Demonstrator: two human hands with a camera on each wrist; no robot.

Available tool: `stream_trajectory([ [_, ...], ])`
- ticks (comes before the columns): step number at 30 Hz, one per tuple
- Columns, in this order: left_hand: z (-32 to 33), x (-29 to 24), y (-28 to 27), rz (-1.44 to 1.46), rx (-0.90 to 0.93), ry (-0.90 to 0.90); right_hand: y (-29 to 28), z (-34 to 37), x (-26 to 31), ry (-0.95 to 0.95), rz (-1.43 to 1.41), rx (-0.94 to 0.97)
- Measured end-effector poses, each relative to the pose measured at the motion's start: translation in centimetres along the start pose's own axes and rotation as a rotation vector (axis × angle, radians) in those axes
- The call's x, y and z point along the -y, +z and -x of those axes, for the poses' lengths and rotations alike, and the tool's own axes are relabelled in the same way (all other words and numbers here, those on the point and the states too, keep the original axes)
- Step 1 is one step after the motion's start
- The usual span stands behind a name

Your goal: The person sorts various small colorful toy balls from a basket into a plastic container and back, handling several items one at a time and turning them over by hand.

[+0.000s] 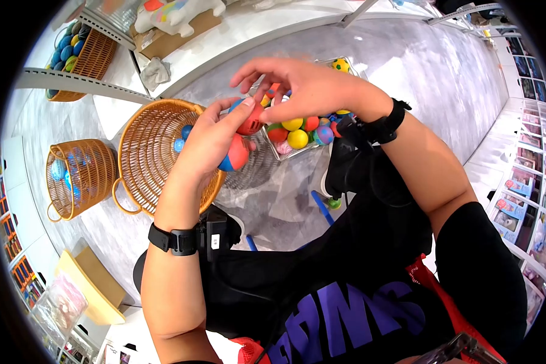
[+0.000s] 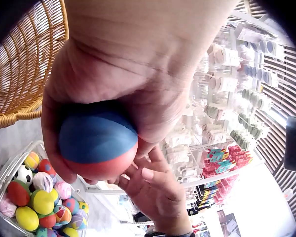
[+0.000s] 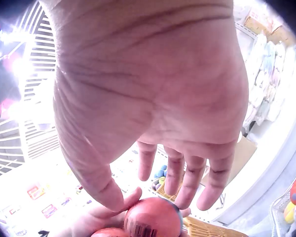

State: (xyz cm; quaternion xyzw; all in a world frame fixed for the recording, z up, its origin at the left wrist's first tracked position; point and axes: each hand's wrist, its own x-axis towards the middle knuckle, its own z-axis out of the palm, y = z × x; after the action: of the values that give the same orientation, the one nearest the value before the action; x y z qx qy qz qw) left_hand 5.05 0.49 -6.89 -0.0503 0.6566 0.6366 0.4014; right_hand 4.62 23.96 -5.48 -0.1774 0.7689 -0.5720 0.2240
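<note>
My left hand grips two red-and-blue balls together, an upper ball and a lower ball. In the left wrist view one ball shows its blue top and red underside within the curled fingers. A barcode is printed on the upper ball's red side in the right wrist view. My right hand hovers right beside that ball, fingers spread and palm bare, thumb tip close to it. Under the left hand stands a tall wicker basket with a few blue balls inside.
A wire basket full of colourful balls stands on the floor beyond the hands. Left of the tall basket is a smaller wicker basket holding blue balls. A white shelf runs along the back, with a metal upright at left.
</note>
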Motion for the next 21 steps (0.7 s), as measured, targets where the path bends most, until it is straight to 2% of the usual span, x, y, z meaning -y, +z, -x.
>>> stream_trajectory([
  [2, -0.2, 0.0, 0.2, 0.060, 0.038, -0.017, 0.2, 0.3, 0.9, -0.028, 0.122, 0.065],
  [3, -0.3, -0.1, 0.3, 0.056, 0.043, -0.017, 0.2, 0.4, 0.6, -0.108, 0.186, 0.080],
  [7, -0.4, -0.2, 0.7, 0.076, 0.094, -0.017, 0.5, 0.9, 0.1, -0.119, 0.210, 0.064],
  [9, -0.5, 0.1, 0.8, 0.090, 0.089, -0.018, 0.4, 1.2, 1.3, 0.105, 0.073, 0.103],
  [14, -0.7, 0.6, 1.2, 0.027, 0.144, 0.124, -0.2, 1.4, 1.4, 0.125, 0.153, 0.148],
  [17, 0.2, -0.2, 2.0, 0.137, 0.064, 0.080, -1.1, 1.7, 1.7, 0.090, 0.186, 0.094],
  [18, 0.3, -0.5, 1.9, 0.137, 0.068, 0.079, -1.4, 1.8, 2.0, 0.069, 0.210, 0.046],
  [19, 0.3, -0.7, 1.5, 0.188, 0.098, 0.034, -1.7, 1.8, 2.5, 0.149, 0.168, 0.031],
  [21, 0.4, -1.0, 1.2, 0.257, 0.114, -0.021, -2.0, 1.8, 2.2, 0.104, 0.212, 0.021],
])
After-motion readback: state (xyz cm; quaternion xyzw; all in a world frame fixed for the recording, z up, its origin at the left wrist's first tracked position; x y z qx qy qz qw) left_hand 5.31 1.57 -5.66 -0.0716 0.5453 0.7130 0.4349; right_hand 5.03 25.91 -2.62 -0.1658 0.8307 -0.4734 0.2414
